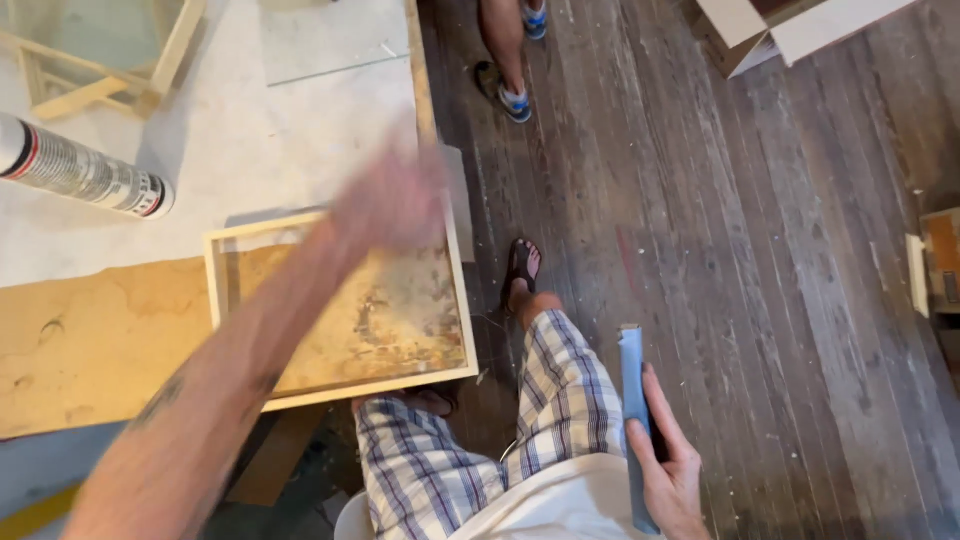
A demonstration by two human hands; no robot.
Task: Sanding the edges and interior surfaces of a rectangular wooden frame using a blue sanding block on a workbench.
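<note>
Pale wooden square frame [340,390] lies flat at the near edge of the workbench [200,150], one corner hanging just past it. Left hand [390,205] is over the frame's far rail, motion-blurred; can't tell if open or closed, or if it touches. Right hand [665,470] is down by the hip, fingers wrapped around a flat blue-grey scraper-like tool [633,420], held upright, well apart from the frame. Plaid shorts and a sandalled foot [520,268] below. On the bench: white sealant cartridge tube [85,170] on its side at left, clear glass pane [330,40] at the far end. Another person's sandalled feet [510,95] on the dark plank floor [760,250]; open cardboard box [780,30] far right.
</note>
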